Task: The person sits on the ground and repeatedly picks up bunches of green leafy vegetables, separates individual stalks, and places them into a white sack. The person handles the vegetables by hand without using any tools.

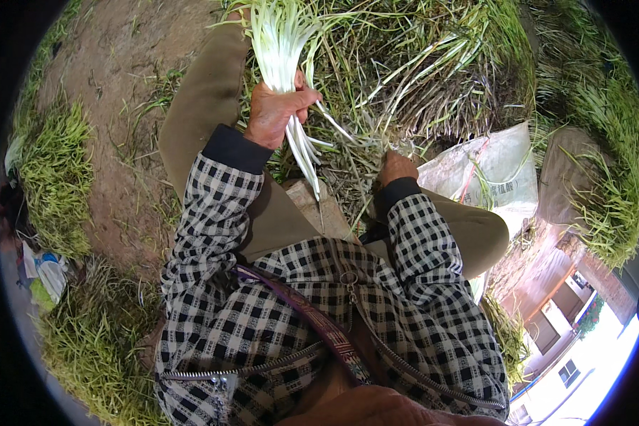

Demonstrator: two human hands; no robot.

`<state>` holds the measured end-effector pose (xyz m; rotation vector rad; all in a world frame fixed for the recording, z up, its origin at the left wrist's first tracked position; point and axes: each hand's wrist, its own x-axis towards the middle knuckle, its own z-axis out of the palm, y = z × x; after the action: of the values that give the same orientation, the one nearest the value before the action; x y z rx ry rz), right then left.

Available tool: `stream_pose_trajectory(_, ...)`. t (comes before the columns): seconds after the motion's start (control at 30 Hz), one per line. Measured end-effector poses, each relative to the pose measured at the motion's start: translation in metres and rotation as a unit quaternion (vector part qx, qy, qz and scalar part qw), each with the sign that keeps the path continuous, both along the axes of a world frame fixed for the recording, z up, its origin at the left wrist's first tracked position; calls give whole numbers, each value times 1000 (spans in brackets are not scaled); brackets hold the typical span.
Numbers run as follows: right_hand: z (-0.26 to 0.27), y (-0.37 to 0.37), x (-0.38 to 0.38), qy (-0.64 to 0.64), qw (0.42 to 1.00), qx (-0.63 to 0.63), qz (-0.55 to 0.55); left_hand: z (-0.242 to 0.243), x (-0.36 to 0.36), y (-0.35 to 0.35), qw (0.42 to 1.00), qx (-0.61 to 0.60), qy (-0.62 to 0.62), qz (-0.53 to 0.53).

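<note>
My left hand (279, 109) is closed round a bunch of long plants with white stems and pale green leaves (282, 48). The leaves fan out above my fist, and the stems hang below it to a thin, root-like tip. One stem (334, 121) slants away to the right of the bunch. My right hand (398, 168) is low over loose stalks and peelings (346, 160), fingers bent; its fingertips are partly hidden among pale strands, so what it holds cannot be told. A heap of similar plants with brown lower ends (447, 101) lies beyond it.
A printed white woven sack (503, 175) lies right of my right hand. My bent legs (205, 101) frame the litter, with a flat block (319, 205) between them. Green plant piles (56, 175) lie at the left and right (612, 213). Bare soil (117, 106) shows at the left.
</note>
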<state>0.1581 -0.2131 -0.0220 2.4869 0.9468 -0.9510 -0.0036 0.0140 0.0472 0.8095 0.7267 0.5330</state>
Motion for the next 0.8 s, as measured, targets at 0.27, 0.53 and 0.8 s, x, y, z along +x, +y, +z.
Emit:
stream_pose_trajectory(0.27,59,81,-41,170,844,504,-72,-5,1,-4,999,-17,27,-20)
stream_pose_trajectory(0.53,38,99,-71,248,784,528,-213,-7,3,-10,999,-21,47,-10)
stream_pose_trajectory(0.8,23,66,-65,281,829,445,-190,-6,-3,-3,999,-14,37,8)
